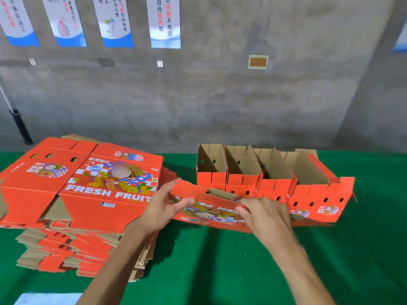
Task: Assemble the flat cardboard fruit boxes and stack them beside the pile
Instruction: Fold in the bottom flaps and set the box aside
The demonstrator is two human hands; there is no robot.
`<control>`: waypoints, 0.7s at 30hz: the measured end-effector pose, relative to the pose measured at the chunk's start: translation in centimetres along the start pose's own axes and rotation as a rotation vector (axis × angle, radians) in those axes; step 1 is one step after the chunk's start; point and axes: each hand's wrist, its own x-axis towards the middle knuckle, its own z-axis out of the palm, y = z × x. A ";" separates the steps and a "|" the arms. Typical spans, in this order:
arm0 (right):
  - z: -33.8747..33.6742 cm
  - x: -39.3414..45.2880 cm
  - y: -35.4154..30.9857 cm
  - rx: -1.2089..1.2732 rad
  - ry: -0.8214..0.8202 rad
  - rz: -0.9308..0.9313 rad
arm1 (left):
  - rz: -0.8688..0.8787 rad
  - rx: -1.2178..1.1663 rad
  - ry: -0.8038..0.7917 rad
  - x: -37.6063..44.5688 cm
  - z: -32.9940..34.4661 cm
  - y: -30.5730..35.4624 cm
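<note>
Head view. A green felt-like cloth (220,260) covers the work surface, matte, with soft creases.

At 9 o'clock: a pile of flat box blanks (72,216), corrugated cardboard, glossy orange-red print on one face and raw brown on the other. Die-cut flaps and tabs fan out ragged along the near edge. The top blank (97,181) carries a cartoon figure, a red-and-white checker pattern and white "FRESH FRUIT" lettering; small oval vent holes are punched in its far-left panel.

At 1 to 2 o'clock: a row of assembled boxes (264,172), open-topped, standing side by side with walls touching. Brown corrugated insides, orange-red outsides, notched tabs along the near rims, oval holes in the lower front panels. The exact count is hard to tell; four or so openings show.

At centre, just in front of that row and to the right of the pile: the box being worked (207,208), still partly flat, printed face up and tilted, with a brown flap standing at its top edge.

Left hand (163,208): fingers extended and slightly bent, fingertips pressed on the left part of the printed panel, thumb up along the panel's left edge. Right hand (264,214): fingers curled over the panel's upper right edge, pinching it; the cardboard passes under the fingertips. Some motion blur on both.

At 12 o'clock: a grey, mottled concrete wall (220,95) with hanging white-and-blue posters (165,20).
</note>
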 end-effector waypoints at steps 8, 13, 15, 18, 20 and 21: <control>-1.0 2.4 4.1 -0.001 0.295 -0.296 | -0.103 -0.363 0.054 -2.6 6.0 -0.5; 2.4 0.5 3.6 -0.016 0.219 -0.336 | -0.120 -0.359 0.145 -5.6 8.5 -2.2; 3.4 0.3 3.8 -0.005 0.185 -0.331 | -0.083 -0.307 0.172 -7.0 9.4 -2.8; 4.1 0.4 4.6 0.071 0.165 -0.322 | 0.007 -0.222 0.249 -8.3 10.2 -3.1; 4.5 0.6 5.1 0.129 0.153 -0.303 | 0.076 -0.193 0.267 -8.9 10.2 -2.9; 4.6 0.7 5.2 0.161 0.153 -0.296 | 0.094 -0.204 0.266 -9.1 10.3 -2.5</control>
